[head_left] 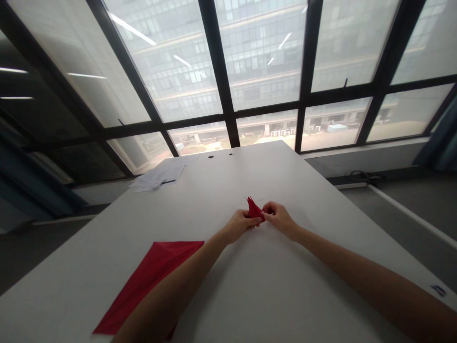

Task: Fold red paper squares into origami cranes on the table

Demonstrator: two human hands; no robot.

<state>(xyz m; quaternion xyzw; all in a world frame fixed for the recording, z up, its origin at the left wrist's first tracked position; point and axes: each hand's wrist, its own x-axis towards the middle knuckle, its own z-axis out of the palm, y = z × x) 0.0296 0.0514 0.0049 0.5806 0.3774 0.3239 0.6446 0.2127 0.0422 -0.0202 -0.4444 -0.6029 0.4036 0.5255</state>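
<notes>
A small folded piece of red paper or cloth, with pointed tips sticking up, is held just above the white table. My left hand is closed on its lower left side, thumb in front. My right hand pinches its right edge between thumb and fingers. A larger red sheet with crease lines lies on the table at the left, partly hidden under my left forearm. Whether the red material is paper or cloth, I cannot tell.
White papers with a dark pen on them lie at the table's far left. Two small dark holes are near the far edge. A small dark item sits by the right edge. Tall windows stand beyond.
</notes>
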